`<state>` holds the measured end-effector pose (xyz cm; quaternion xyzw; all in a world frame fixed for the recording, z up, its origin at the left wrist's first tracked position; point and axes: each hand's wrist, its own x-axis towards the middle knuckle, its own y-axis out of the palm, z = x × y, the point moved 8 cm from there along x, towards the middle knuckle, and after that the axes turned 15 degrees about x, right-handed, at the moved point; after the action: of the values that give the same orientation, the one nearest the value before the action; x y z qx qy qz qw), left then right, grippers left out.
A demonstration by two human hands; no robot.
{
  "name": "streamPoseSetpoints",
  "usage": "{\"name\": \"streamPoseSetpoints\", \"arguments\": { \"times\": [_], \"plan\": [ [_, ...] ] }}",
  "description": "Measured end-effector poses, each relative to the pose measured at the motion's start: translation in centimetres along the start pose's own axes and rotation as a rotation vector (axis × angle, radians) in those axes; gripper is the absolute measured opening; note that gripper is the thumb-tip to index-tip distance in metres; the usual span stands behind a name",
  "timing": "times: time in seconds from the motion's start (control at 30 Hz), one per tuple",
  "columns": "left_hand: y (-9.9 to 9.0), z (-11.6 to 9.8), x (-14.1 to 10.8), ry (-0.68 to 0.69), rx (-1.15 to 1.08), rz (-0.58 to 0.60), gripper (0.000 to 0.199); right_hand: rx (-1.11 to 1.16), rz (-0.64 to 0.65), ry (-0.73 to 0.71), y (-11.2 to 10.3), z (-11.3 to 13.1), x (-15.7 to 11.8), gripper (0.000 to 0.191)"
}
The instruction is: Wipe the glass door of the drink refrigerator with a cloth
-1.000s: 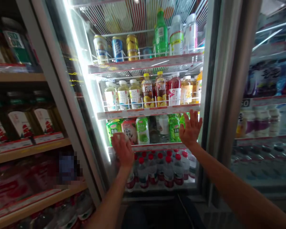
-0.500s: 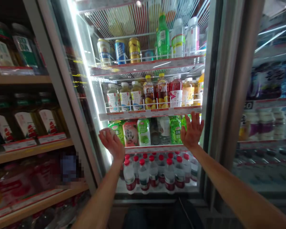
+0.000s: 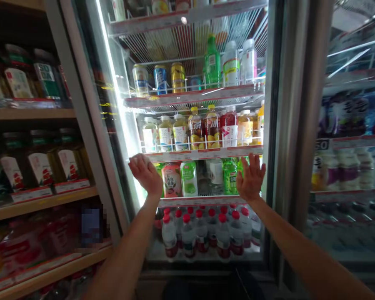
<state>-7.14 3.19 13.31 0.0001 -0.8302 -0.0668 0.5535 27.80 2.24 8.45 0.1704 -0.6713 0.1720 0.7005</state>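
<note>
Both hands are held up in front of a lit drinks fridge, with nothing in them. My left hand (image 3: 146, 174) is open, near the left end of the shelf with the pink bottle (image 3: 171, 180) and the green-and-white bottle (image 3: 189, 178). On the other side my right hand (image 3: 251, 176) is open with fingers spread, in front of the green bottles (image 3: 230, 176). Whether either hand touches anything I cannot tell. Above the hands stands a row of tea and juice bottles (image 3: 196, 128). Red-capped water bottles (image 3: 187, 235) fill the bottom.
Wooden shelves (image 3: 43, 203) with dark bottles stand to the left, behind a metal frame. A thick metal door post (image 3: 309, 104) rises on the right, beside another fridge section with white bottles (image 3: 346, 166). Higher up are cans (image 3: 178, 78) and a green bottle (image 3: 212, 62).
The view has tilted up a little, so the shelves sit lower in the picture and an upper shelf shows more. Both hands stay open and raised, nearly in the same place in view.
</note>
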Motion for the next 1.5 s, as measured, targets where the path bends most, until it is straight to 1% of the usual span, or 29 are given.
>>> {"name": "streamPoseSetpoints", "arguments": {
  "times": [0.03, 0.07, 0.17, 0.2, 0.23, 0.27, 0.3, 0.33, 0.43, 0.47, 0.5, 0.53, 0.57, 0.6, 0.67, 0.73, 0.77, 0.83, 0.97, 1.0, 1.03, 1.07, 1.1, 1.13, 1.27, 1.3, 1.33, 1.4, 1.5],
  "plan": [
    [0.1, -1.2, -0.2, 0.043, -0.011, 0.011, 0.044, -0.001, 0.004, 0.008, 0.0, -0.1, 0.0, 0.053],
    [0.2, -3.2, -0.9, 0.147, -0.026, 0.047, 0.043, 0.0, 0.008, 0.014, 0.1, -0.1, 0.0, 0.053],
    [0.2, -10.8, -5.6, 0.643, -0.09, 0.197, 0.043, 0.014, -0.002, 0.006, 0.0, -0.1, 0.0, 0.055],
    [-0.1, -12.6, -7.4, 0.801, -0.121, 0.227, 0.044, 0.017, -0.006, -0.003, -0.1, 0.0, 0.0, 0.055],
    [-0.5, -13.6, -8.9, 0.923, -0.15, 0.249, 0.045, 0.015, -0.01, -0.01, -0.1, 0.0, 0.0, 0.055],
    [-0.7, -13.9, -9.5, 0.986, -0.177, 0.256, 0.046, 0.01, -0.013, -0.015, -0.2, 0.1, 0.0, 0.054],
    [-0.9, -13.3, -9.2, 0.976, -0.196, 0.247, 0.046, 0.005, -0.011, -0.018, -0.2, 0.1, 0.0, 0.053],
    [-0.8, -12.1, -8.1, 0.893, -0.201, 0.23, 0.045, 0.001, -0.005, -0.018, -0.2, 0.1, 0.0, 0.053],
    [0.1, -6.1, -2.4, 0.396, -0.134, 0.146, 0.042, 0.001, 0.013, 0.003, 0.0, 0.0, 0.0, 0.052],
    [0.3, -4.6, -1.2, 0.259, -0.103, 0.122, 0.043, 0.008, 0.021, 0.013, 0.0, -0.1, 0.0, 0.052],
    [0.4, -3.9, -0.6, 0.176, -0.077, 0.108, 0.044, 0.015, 0.027, 0.02, 0.1, -0.2, 0.0, 0.052],
    [0.4, -4.2, -0.5, 0.16, -0.062, 0.104, 0.045, 0.021, 0.029, 0.026, 0.1, -0.2, 0.0, 0.053],
    [0.4, -5.3, -1.1, 0.209, -0.06, 0.111, 0.044, 0.024, 0.03, 0.029, 0.1, -0.3, 0.0, 0.053],
    [0.4, -7.1, -2.2, 0.317, -0.073, 0.132, 0.043, 0.024, 0.03, 0.028, 0.2, -0.3, 0.0, 0.053],
    [0.1, -11.3, -5.7, 0.614, -0.126, 0.204, 0.043, 0.017, 0.025, 0.023, 0.1, -0.2, 0.0, 0.052],
    [-0.3, -13.5, -8.9, 0.828, -0.174, 0.267, 0.046, 0.016, 0.012, 0.011, 0.0, -0.1, 0.0, 0.052],
    [-0.4, -13.4, -9.6, 0.861, -0.175, 0.277, 0.047, 0.021, 0.008, 0.003, -0.1, -0.1, 0.1, 0.053],
    [-0.4, -10.5, -8.7, 0.77, -0.129, 0.25, 0.045, 0.028, 0.005, -0.007, -0.2, 0.0, 0.1, 0.053],
    [-0.6, 0.3, -2.9, 0.298, 0.052, 0.142, 0.043, 0.019, 0.011, 0.01, -0.1, -0.1, 0.1, 0.053],
    [-0.8, 2.4, -1.9, 0.193, 0.079, 0.108, 0.044, 0.015, 0.018, 0.022, 0.0, -0.2, 0.0, 0.053],
    [-1.0, 3.7, -1.5, 0.123, 0.092, 0.088, 0.045, 0.011, 0.026, 0.034, 0.1, -0.2, 0.0, 0.053],
    [-1.1, 4.0, -1.5, 0.091, 0.088, 0.08, 0.045, 0.007, 0.033, 0.045, 0.1, -0.3, 0.0, 0.053],
    [-1.1, 3.4, -2.0, 0.102, 0.069, 0.085, 0.044, 0.003, 0.039, 0.052, 0.2, -0.4, 0.0, 0.053],
    [-1.0, 1.9, -2.9, 0.156, 0.04, 0.102, 0.043, -0.001, 0.04, 0.057, 0.2, -0.4, -0.1, 0.052],
    [-0.6, -6.4, -8.4, 0.578, -0.095, 0.22, 0.042, -0.008, 0.028, 0.037, 0.1, -0.4, -0.1, 0.052],
    [-0.7, -7.5, -9.5, 0.662, -0.117, 0.239, 0.043, -0.008, 0.025, 0.025, 0.1, -0.3, -0.1, 0.052],
    [-0.8, -7.7, -10.0, 0.709, -0.125, 0.247, 0.044, -0.006, 0.02, 0.01, 0.1, -0.3, 0.0, 0.052],
    [-0.9, -5.8, -9.4, 0.675, -0.093, 0.236, 0.043, 0.001, 0.013, -0.013, 0.0, -0.1, 0.0, 0.052],
    [-0.8, 0.4, -5.9, 0.389, 0.012, 0.205, 0.043, 0.02, -0.004, -0.015, -0.1, 0.0, 0.0, 0.052]
  ]
}}
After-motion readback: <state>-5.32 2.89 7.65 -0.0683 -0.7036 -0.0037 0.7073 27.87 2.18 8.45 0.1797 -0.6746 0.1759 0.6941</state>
